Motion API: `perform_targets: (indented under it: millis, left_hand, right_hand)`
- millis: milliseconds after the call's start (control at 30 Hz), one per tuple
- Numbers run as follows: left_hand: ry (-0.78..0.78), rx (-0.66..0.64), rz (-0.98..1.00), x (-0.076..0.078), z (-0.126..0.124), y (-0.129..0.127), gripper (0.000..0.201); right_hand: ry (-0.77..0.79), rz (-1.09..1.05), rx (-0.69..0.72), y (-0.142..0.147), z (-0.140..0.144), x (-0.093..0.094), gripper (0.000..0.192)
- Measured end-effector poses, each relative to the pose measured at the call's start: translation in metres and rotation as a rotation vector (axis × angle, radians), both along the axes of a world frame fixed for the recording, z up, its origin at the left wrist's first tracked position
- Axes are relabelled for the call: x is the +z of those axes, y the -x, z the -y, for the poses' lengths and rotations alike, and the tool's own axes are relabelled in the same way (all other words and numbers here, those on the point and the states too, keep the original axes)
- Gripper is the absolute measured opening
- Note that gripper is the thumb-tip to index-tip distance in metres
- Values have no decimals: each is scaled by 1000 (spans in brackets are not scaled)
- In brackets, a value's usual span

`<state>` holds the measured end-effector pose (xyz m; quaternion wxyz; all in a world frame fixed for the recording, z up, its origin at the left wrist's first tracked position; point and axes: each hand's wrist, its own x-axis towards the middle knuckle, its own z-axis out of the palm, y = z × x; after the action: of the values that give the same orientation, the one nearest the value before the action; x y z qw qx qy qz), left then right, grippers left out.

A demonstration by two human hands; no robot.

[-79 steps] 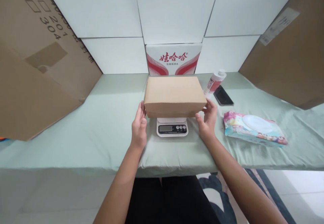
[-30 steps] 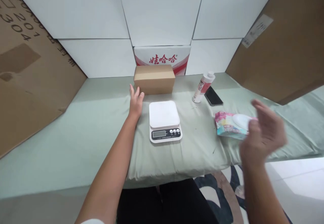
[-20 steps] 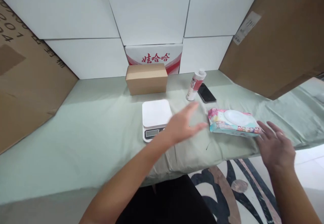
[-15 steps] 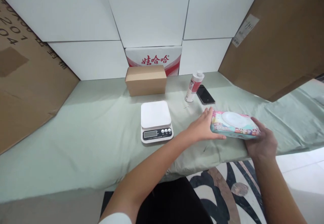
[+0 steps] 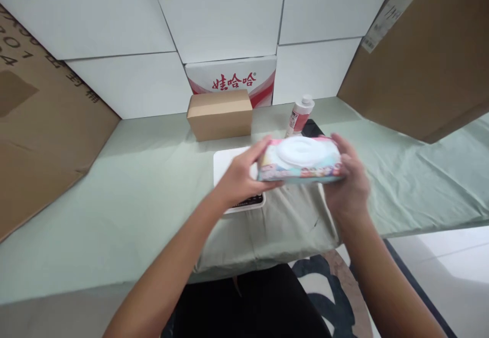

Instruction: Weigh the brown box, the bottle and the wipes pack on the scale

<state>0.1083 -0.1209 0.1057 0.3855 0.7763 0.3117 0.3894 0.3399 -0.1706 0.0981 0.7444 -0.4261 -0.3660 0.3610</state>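
Observation:
A pack of wet wipes (image 5: 301,161), pink and light blue with a white oval lid, is held up between both hands above the table. My left hand (image 5: 244,172) grips its left end, thumb on top and fingers underneath. My right hand (image 5: 347,185) is closed around the right end and slightly blurred. Just below and behind my left hand lies a white digital scale (image 5: 225,162). The hand and wrist cover much of the scale's plate and its display.
Behind the scale stands a brown cardboard box (image 5: 219,116). A white and red bottle (image 5: 300,115) stands beside a black phone (image 5: 312,128), partly hidden by the pack. Large cardboard panels (image 5: 424,58) flank the green-covered table (image 5: 126,200).
Both hands have carried the wipes pack left and upward, from the table's right side toward the scale. My left hand has closed onto the pack's left end. The camera view has shifted slightly.

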Motion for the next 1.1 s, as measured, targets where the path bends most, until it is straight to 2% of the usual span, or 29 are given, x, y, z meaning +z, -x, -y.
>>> perform_targets:
  millis: [67,133,200,267,400,567,633,733,833,900,1000,1100]
  left_hand:
    - [20,105,-8,3,-5,44,111]
    - [63,180,-2,-2,-12,78,117]
    - [114,225,14,-14,-20,102,124]
    - [151,252,31,-29,-27,115,127]
    - [150,238,44,-51,-35,119,124]
    - [122,215,37,-53,-37,122,120]
    - [93,226,31,-52,-40,132,120]
    - [28,289,96,-52,-47,154,121]
    - [14,355,183,-57,-54,171,122]
    - [32,363,208,-61,-55,172,122]
    - [63,320,180,-67,-54,161,124]
    - [78,236,141,-72,-51,146,131]
  right_hand:
    - [-24,95,109,36,-22,-3,54]
    - [-33,170,177,65,-42,-12,57]
    - [-25,203,228,86,-55,-24,62]
    - [-7,243,257,98,-61,-37,66]
    - [-5,371,258,101,-63,-56,70]
    - [-28,464,267,92,-73,-65,73]
    - [-62,443,170,81,-79,-61,71]
    - [-156,319,-121,58,-85,-49,61]
    - [-127,177,-295,41,-85,-40,54]
    - [-67,111,-301,36,-86,-40,52]
    - [-37,131,-244,38,-88,-45,53]
    - [-48,206,-89,43,-90,-50,56]
